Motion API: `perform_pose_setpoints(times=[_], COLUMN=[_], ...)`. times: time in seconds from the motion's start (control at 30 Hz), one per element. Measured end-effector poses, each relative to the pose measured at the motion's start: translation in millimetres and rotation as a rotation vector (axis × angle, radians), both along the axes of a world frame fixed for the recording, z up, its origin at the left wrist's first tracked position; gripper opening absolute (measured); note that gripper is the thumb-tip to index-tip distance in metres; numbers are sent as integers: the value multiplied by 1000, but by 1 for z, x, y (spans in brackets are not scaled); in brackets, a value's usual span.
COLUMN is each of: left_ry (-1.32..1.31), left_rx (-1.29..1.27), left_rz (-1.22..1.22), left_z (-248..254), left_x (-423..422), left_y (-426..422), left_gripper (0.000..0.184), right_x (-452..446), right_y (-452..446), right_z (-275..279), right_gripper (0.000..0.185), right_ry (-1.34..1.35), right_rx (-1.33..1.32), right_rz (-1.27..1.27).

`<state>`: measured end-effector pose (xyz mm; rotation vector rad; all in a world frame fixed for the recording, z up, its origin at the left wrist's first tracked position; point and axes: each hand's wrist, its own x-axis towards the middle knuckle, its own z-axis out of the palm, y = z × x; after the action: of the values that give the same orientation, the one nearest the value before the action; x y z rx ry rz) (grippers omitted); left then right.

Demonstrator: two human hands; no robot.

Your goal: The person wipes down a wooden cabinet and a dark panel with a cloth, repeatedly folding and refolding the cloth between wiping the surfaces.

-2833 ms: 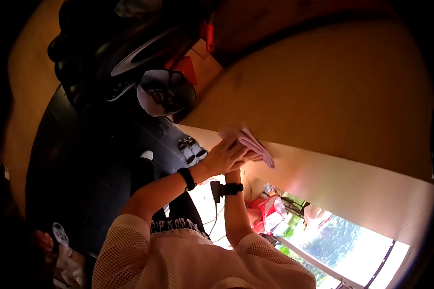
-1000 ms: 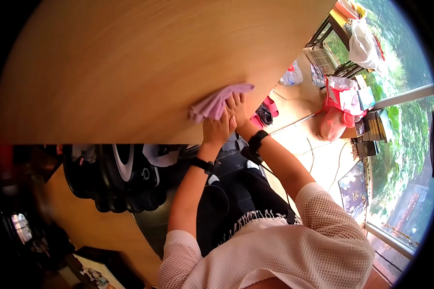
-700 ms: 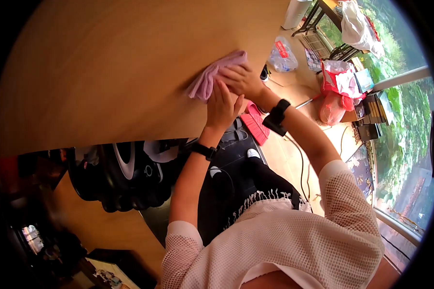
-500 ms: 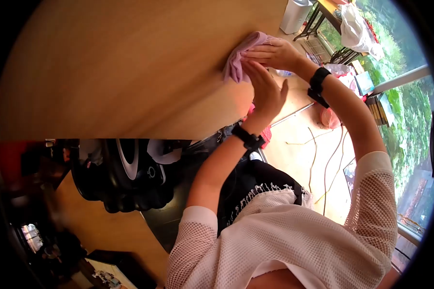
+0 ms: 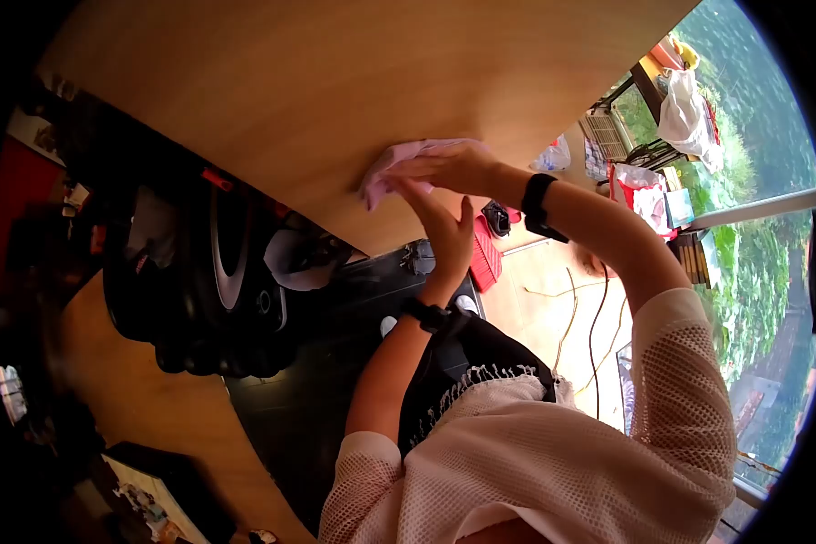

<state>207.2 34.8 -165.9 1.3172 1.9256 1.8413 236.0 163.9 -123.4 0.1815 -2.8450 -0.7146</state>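
Note:
A folded lilac cloth (image 5: 383, 175) lies against a broad, light-brown wooden surface (image 5: 272, 100). My right hand (image 5: 458, 169) holds the cloth pressed to the wood, its fingers long over the folds and its thumb hidden. Just below it, my left hand (image 5: 444, 228) has its fingers stretched out and its thumb apart. The left fingertips reach the cloth's lower edge, beside the right fingers. Whether they press on the cloth I cannot tell. Both wrists wear black bands.
Below the surface's edge stands a bulky black object with a silver curved trim (image 5: 231, 263). A red ribbed item (image 5: 487, 258) lies on the floor near my feet. Cords (image 5: 593, 335) run over the light floor. Bags, books (image 5: 695, 258) and a table stand by the window.
Both hands and the cloth have moved left and slightly down in the view. The view itself has tilted, so the wooden edge now slants. The right hand still covers the cloth.

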Motion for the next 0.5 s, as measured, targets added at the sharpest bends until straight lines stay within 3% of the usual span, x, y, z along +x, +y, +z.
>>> perform_pose_setpoints(times=[0.03, 0.07, 0.1, 0.17, 0.3, 0.37, 0.47, 0.5], left_ry=[-3, -13, -26, -56, -99, -123, -139, -158], left_rx=[-67, -62, -63, -91, -146, -140, -143, -134], left_rz=[52, 122, 190, 223, 227, 239, 180, 165], left_z=[-12, -34, -51, -62, -71, -65, -67, -68], left_x=[-15, -30, -43, -69, -87, -78, -54, -39], left_y=[-10, -16, -24, -45, -59, -52, -36, -26], left_gripper=[99, 101, 102, 103, 101, 102, 103, 104], right_x=[-27, -53, -79, -103, -111, -110, -75, -58], right_y=[-16, -26, -34, -63, -84, -75, -68, -54], right_z=[-8, -34, -54, -72, -91, -128, -80, -84], right_gripper=[72, 70, 70, 71, 77, 80, 75, 73], right_ry=[68, -128, -295, -55, -92, -222, -311, -276], right_rx=[86, -23, -360, 406, 115, -37, 311, 216], right_rz=[37, 16, 5, 95, 25, -78, -73, -94])
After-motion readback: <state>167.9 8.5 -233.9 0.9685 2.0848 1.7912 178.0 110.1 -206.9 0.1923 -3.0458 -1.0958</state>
